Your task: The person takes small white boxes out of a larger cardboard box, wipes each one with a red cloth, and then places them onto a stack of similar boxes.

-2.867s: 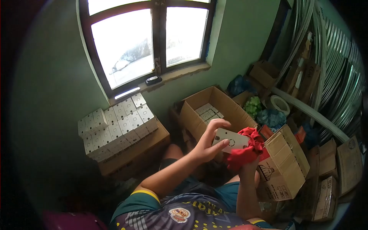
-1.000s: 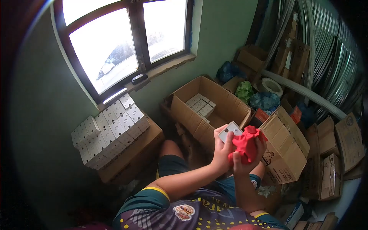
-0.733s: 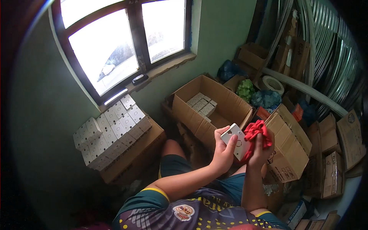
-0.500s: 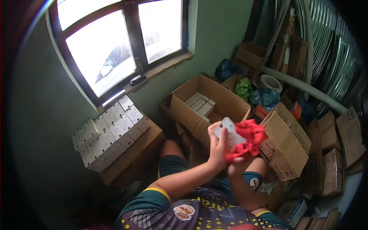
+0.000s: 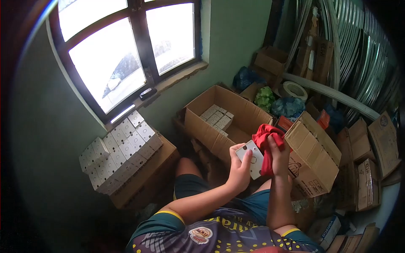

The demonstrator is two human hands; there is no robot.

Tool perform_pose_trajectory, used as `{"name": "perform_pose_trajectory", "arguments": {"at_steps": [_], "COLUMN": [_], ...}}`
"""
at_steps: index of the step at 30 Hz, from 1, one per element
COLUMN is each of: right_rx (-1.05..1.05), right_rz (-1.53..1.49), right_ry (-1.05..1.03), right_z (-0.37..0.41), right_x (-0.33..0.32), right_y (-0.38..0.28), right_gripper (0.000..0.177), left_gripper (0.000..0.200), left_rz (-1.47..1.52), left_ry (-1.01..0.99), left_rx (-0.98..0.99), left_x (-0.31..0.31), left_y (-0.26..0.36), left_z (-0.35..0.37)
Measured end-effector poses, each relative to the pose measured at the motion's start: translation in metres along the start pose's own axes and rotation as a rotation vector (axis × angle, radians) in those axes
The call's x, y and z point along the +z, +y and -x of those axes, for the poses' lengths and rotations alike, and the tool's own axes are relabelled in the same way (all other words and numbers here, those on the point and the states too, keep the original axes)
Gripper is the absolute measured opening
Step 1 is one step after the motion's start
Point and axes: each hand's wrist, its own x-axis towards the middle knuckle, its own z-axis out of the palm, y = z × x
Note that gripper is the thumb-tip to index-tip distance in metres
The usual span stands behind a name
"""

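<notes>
A white rectangular box with small dark marks is gripped along its left side by my left hand, thumb on its face. My right hand is closed on a red cloth, which lies against the right edge of the white box. Just beyond my hands, an open cardboard box holds several similar white boxes in its left part. On the left, many white boxes stand stacked in rows on a closed cardboard box.
A second cardboard box stands right of my hands. Behind it are blue bags, a green bag and a white roll. A long pale bar crosses the back right. A dark object lies on the windowsill.
My right hand has risen with the red cloth, from below the white box to its right side. The cloth is now bunched higher, and more of the white box's face shows.
</notes>
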Motion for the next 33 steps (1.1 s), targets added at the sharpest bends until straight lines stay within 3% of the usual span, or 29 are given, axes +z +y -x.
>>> {"name": "perform_pose_trajectory", "arguments": {"at_steps": [5,6,8,9,12,13,17,20,21,22,24,29,30,32,33], "right_rx": [-0.134,-0.036,-0.539,-0.506,-0.537,-0.562,-0.406,-0.152,-0.040,-0.079,-0.261,-0.069,-0.034,0.040,0.091], "right_rz": [-0.305,-0.122,0.455,0.316,0.446,0.443,0.148,-0.016,-0.037,0.095,0.200,-0.078,-0.143,-0.172,-0.119], "right_ry": [0.440,0.324,0.219,0.167,0.218,0.252,0.222,0.039,-0.124,-0.340,-0.504,-0.307,-0.275,-0.307,-0.330], "right_z": [0.033,0.050,0.058,0.055,0.045,0.041,0.025,0.023,0.023,0.016,0.005,0.011,0.014,0.030,0.042], "right_x": [0.035,0.038,0.045,0.043,0.027,0.026,0.013,0.003,-0.004,-0.011,-0.011,0.000,0.003,0.011,0.009], "right_y": [0.027,0.033,0.030,0.039,0.030,0.025,0.021,0.005,-0.001,-0.006,-0.014,0.005,0.008,0.021,0.030], "right_gripper": [0.049,0.068,0.089,0.097,0.088,0.077,0.060,0.058,0.062,0.069,0.076,0.072,0.070,0.066,0.067], "left_gripper": [0.027,0.031,0.034,0.033,0.031,0.028,0.029,0.031,0.032,0.033,0.038,0.064,0.060,0.037,0.029], "left_rz": [0.103,0.149,0.097,0.105,0.197,0.228,0.033,0.009,-0.029,-0.064,-0.245,-0.263,-0.335,-0.175,-0.087], "left_ry": [0.126,0.184,0.126,0.095,0.062,0.028,-0.067,-0.138,-0.185,-0.232,-0.366,-0.494,-0.427,-0.240,-0.184], "left_rx": [-0.030,-0.010,-0.011,-0.010,-0.079,-0.067,0.027,-0.011,0.000,0.014,0.144,-0.117,0.085,0.234,0.177], "left_x": [0.001,0.002,-0.001,-0.001,0.009,0.013,0.006,-0.004,-0.014,-0.019,-0.025,-0.029,-0.029,-0.026,-0.032], "left_y": [-0.007,-0.012,-0.002,0.001,-0.008,-0.006,-0.005,-0.003,-0.006,-0.009,-0.014,0.002,0.003,0.011,0.020], "left_z": [-0.015,-0.023,-0.035,-0.036,-0.027,-0.025,-0.024,-0.020,-0.021,-0.021,-0.011,-0.010,-0.012,-0.026,-0.033]}}
